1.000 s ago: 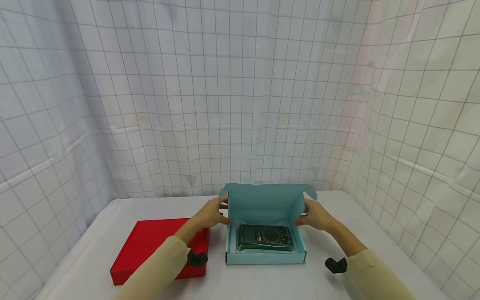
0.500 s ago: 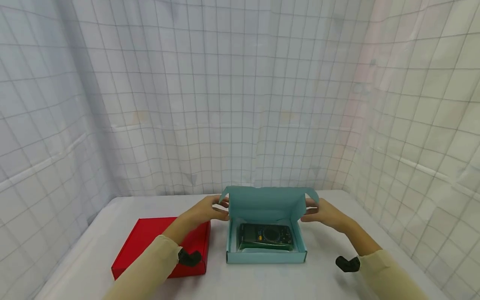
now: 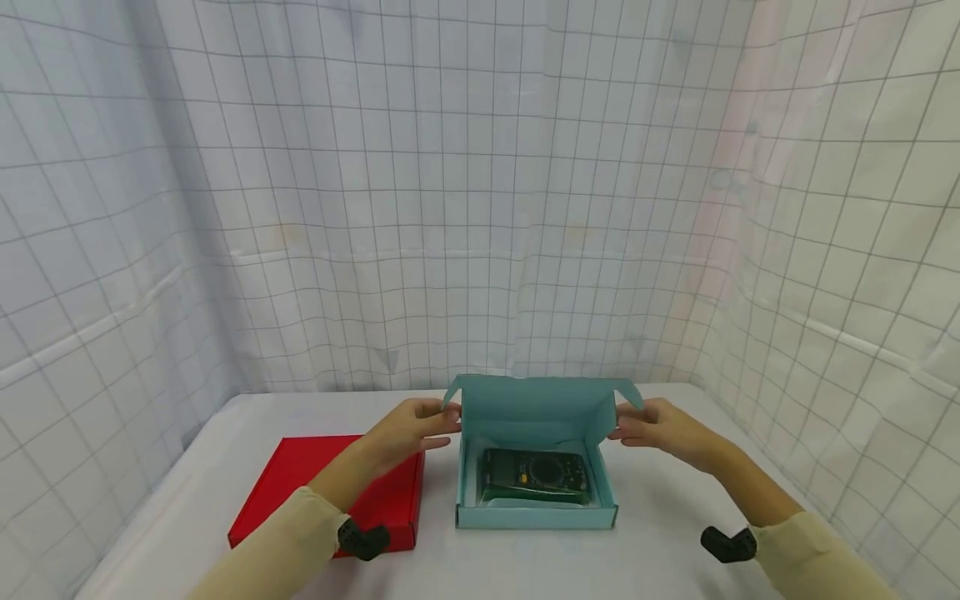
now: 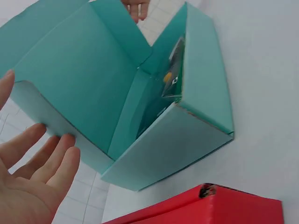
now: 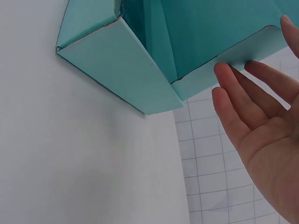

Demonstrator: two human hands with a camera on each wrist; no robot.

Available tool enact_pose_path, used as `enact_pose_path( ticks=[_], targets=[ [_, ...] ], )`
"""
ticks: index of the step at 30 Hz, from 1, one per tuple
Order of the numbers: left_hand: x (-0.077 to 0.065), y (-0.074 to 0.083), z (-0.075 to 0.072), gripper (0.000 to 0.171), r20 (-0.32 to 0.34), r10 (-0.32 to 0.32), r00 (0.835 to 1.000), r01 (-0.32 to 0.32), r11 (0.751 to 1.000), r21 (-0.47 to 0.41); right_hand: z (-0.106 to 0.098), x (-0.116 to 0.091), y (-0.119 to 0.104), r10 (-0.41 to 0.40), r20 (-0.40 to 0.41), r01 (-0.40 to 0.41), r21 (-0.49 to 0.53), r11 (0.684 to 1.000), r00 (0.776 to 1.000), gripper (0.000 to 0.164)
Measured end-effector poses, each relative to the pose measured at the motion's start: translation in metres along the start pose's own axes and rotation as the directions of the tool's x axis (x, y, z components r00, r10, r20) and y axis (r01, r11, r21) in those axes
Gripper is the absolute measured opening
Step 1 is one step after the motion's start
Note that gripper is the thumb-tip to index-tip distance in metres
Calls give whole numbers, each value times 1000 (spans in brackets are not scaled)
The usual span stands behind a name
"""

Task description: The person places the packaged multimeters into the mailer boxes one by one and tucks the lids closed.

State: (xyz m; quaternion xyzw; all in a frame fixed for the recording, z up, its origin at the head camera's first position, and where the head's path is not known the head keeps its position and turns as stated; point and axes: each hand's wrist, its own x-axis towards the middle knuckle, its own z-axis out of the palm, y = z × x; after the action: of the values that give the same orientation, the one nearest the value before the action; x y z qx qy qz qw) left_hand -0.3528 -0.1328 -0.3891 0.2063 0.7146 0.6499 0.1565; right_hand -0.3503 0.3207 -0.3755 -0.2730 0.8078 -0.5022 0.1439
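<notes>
A light teal cardboard box (image 3: 536, 520) stands on the table with its lid (image 3: 536, 404) raised at the back. Inside lies a dark multimeter (image 3: 534, 475) with a round dial, in clear plastic wrap. At the lid's left side is my left hand (image 3: 405, 432), its fingertips (image 4: 67, 142) right at the outer face of the side flap. My right hand (image 3: 667, 432) mirrors it on the other side, with fingertips (image 5: 224, 70) against the right flap. Both hands have loosely extended fingers, and neither thumb closes around the cardboard.
A closed red box (image 3: 386, 508) lies to the left of the teal one, partly under my left forearm in the head view. The white table (image 3: 540, 562) is enclosed by white gridded curtains (image 3: 480, 208) at the back and sides.
Both wrists have swung outward, away from the box. My thumbs have left the front area of the side flaps, and the fingers have loosened. The box and multimeter stay in place.
</notes>
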Motion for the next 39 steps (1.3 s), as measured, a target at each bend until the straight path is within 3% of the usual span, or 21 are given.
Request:
enact_pose_path(
  ticks=[5,15,30,39],
  targets=[
    [-4,3,7,56,-54,3,999,-3,1000,1,3,-3,-8,-8,-38,8,-3,1000,999,42],
    [-8,2,12,53,-125,12,992,1,995,103,11,-8,-10,-40,-68,39,-24,999,997,32],
    [-14,0,12,48,-133,16,991,3,990,141,12,-13,-6,-45,-68,40,-75,996,997,24],
    [-17,-5,8,45,-39,9,999,-7,998,65,6,-17,-3,18,42,-18,1,1000,999,33]
  ],
)
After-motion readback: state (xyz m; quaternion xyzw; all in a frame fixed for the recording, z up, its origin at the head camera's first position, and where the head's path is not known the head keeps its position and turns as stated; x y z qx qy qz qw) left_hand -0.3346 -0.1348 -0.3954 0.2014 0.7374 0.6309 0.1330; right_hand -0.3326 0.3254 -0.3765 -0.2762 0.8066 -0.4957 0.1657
